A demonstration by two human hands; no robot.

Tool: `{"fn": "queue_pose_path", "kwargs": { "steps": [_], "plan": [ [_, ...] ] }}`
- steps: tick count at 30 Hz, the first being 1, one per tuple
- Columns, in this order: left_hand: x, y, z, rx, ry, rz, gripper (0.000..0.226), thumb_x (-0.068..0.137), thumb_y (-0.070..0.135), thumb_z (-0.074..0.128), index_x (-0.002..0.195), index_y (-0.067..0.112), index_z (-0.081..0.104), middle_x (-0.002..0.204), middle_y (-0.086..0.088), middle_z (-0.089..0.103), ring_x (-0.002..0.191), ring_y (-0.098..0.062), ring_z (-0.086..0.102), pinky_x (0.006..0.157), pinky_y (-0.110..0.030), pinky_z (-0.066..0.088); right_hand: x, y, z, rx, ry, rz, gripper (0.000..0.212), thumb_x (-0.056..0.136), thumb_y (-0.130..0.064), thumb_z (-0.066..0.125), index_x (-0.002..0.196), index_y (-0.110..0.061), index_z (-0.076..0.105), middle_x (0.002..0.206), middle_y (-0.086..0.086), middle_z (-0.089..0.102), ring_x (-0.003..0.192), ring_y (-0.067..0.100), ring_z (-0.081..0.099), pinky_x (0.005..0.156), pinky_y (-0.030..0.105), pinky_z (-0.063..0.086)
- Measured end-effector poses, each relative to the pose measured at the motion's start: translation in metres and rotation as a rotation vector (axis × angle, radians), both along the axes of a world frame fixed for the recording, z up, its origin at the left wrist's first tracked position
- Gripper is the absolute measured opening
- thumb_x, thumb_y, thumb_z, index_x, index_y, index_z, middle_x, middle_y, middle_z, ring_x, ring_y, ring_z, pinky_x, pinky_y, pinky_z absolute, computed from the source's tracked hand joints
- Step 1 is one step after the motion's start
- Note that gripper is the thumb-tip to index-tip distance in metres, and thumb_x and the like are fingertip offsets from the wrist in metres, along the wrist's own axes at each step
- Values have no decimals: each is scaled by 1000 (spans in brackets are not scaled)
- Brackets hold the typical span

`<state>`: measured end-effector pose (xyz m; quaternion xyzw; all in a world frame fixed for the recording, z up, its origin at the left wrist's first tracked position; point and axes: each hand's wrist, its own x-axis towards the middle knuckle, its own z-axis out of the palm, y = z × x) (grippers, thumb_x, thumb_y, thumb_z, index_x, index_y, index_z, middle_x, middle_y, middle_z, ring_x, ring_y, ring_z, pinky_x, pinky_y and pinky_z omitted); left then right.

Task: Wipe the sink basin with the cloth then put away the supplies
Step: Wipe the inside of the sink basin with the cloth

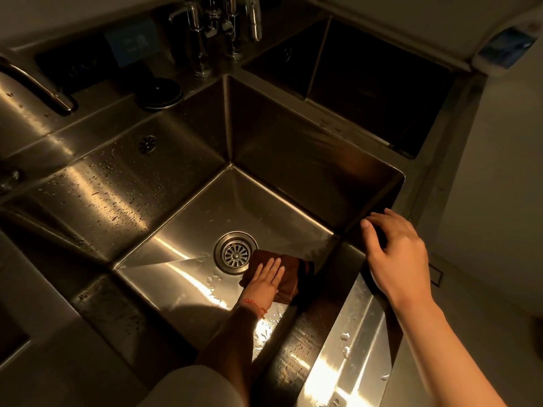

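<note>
My two bare hands and forearms, seen from above.

My left hand [264, 282] has slim, straight fingers, and a thin red string bracelet [255, 306] with a small knot or bead circles its wrist. My right hand [395, 254] wears nothing, with short plain nails and a bare forearm. A pale, rounded bit of my clothing [194, 387] shows at the bottom edge.

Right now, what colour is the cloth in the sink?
Dark brown cloth, pressed flat under the left hand; head view.
</note>
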<state>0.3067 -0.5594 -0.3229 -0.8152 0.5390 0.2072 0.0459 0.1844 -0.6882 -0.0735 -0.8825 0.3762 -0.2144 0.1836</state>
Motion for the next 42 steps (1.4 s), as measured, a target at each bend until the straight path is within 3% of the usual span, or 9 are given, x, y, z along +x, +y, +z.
{"fn": "queue_pose_path", "kwargs": {
  "steps": [22, 27, 30, 32, 35, 37, 38, 40, 42],
  "plan": [
    [-5, 47, 9, 50, 106, 1, 63, 97, -2, 26, 153, 17, 5, 160, -1, -12, 148, -19, -12, 119, -32, -6, -2, -2, -1, -5, 0, 19, 27, 92, -23, 51, 108, -6, 65, 113, 12, 64, 121, 22, 47, 95, 29, 30],
    [-6, 51, 15, -72, 147, 55, 66, 77, 12, 21, 132, 17, 56, 147, -5, 42, 139, -21, 29, 110, -30, 35, -1, -3, -1, -1, -2, 23, 27, 92, -23, 51, 108, -5, 65, 113, 13, 64, 121, 22, 46, 95, 30, 30],
    [-14, 53, 21, 15, 119, 57, 59, 94, 21, 28, 152, 12, 17, 160, -3, -4, 148, -20, -7, 120, -32, -4, -1, -3, -1, -1, 1, 23, 28, 92, -23, 50, 108, -5, 65, 114, 13, 64, 122, 22, 46, 95, 30, 30],
    [-19, 47, 29, 20, 86, 145, 61, 97, 27, 34, 152, 11, 13, 160, -6, -8, 148, -19, -8, 119, -32, -7, -1, -3, -1, 1, -3, 24, 27, 92, -23, 51, 107, -5, 65, 113, 13, 64, 122, 23, 46, 95, 31, 30],
    [-27, 33, 28, -75, 59, 241, 56, 91, 29, 43, 142, 9, 43, 154, -4, 20, 143, -18, 30, 116, -29, 24, -1, -2, 0, -2, -2, 23, 27, 92, -22, 51, 108, -5, 65, 113, 13, 64, 122, 22, 46, 95, 29, 30],
    [-33, 24, 35, -53, 173, 272, 52, 77, 38, 48, 120, 14, 68, 138, -3, 48, 121, -16, 58, 98, -27, 48, -1, -3, -1, -6, 0, 23, 26, 92, -22, 51, 108, -5, 65, 114, 12, 64, 122, 21, 46, 94, 28, 29],
    [-32, 22, 37, -20, 232, 306, 53, 83, 37, 47, 129, 14, 60, 144, -6, 43, 129, -20, 51, 104, -30, 43, -1, -3, -1, -7, -1, 22, 26, 92, -22, 51, 108, -6, 65, 114, 12, 64, 122, 21, 46, 94, 28, 29],
    [-33, 19, 19, 57, 179, 309, 60, 99, 35, 36, 152, 15, 17, 159, -5, 0, 149, -24, 6, 120, -38, 9, 0, -3, -1, -6, -4, 23, 26, 92, -22, 51, 108, -6, 64, 114, 12, 63, 121, 21, 46, 94, 28, 29],
    [-34, 14, 15, 110, 111, 313, 66, 101, 38, 34, 153, 17, 0, 156, -2, -20, 148, -24, -12, 119, -40, -6, 0, -4, -2, -8, -3, 28, 26, 92, -21, 51, 108, -5, 64, 114, 13, 63, 121, 22, 47, 93, 28, 30]
  ]
}}
